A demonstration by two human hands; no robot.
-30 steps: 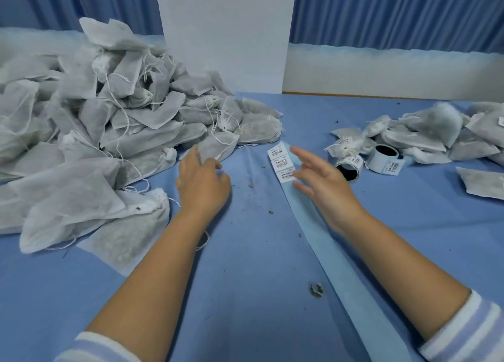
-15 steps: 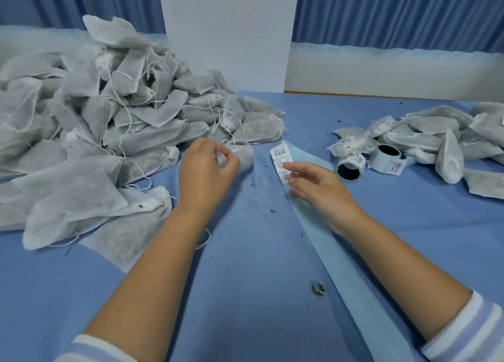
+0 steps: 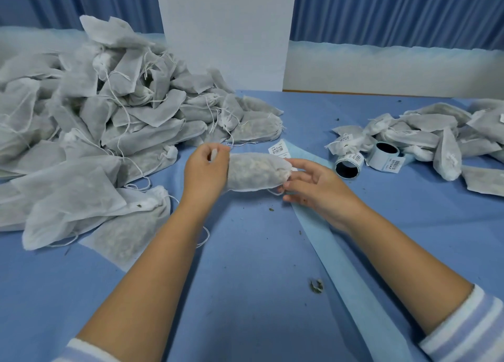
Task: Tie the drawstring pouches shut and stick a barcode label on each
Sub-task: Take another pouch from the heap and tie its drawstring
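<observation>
A filled white drawstring pouch [image 3: 256,172] hangs sideways just above the blue table. My left hand [image 3: 206,168] grips its left end, fingers curled round the fabric. My right hand [image 3: 313,184] touches the pouch's gathered right end with its fingertips; whether they pinch the string I cannot tell. Behind the pouch lies a strip of barcode labels [image 3: 278,150] on pale blue backing paper [image 3: 341,252].
A big heap of pouches [image 3: 90,132] fills the left side. A smaller pile of pouches [image 3: 436,135] lies at the right, with two label rolls [image 3: 349,165] [image 3: 386,156] in front. A white board [image 3: 226,31] stands at the back. Crumbs dot the blue table [image 3: 245,280].
My left hand has pulled one pouch off the heap and lifted it to the centre. My right hand has left the label strip and come to the pouch's right end.
</observation>
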